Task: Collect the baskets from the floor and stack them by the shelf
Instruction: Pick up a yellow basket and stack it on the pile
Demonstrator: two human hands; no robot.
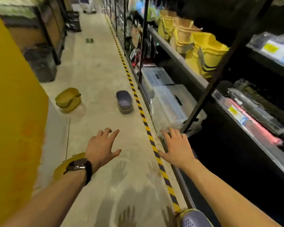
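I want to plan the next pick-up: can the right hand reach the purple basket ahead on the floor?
Probably not yet. The right hand is open, and the purple basket lies well beyond it; nothing stands on the floor between them.

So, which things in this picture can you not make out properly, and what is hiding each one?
1. Head view: the nearer yellow basket beside the left hand is mostly covered by the wrist and watch.
2. Head view: the cut-off purple basket is clipped by the bottom edge, so what is stacked under it is unclear.
3. Head view: the bottom shelf bay beside the right hand is too dark to see into.
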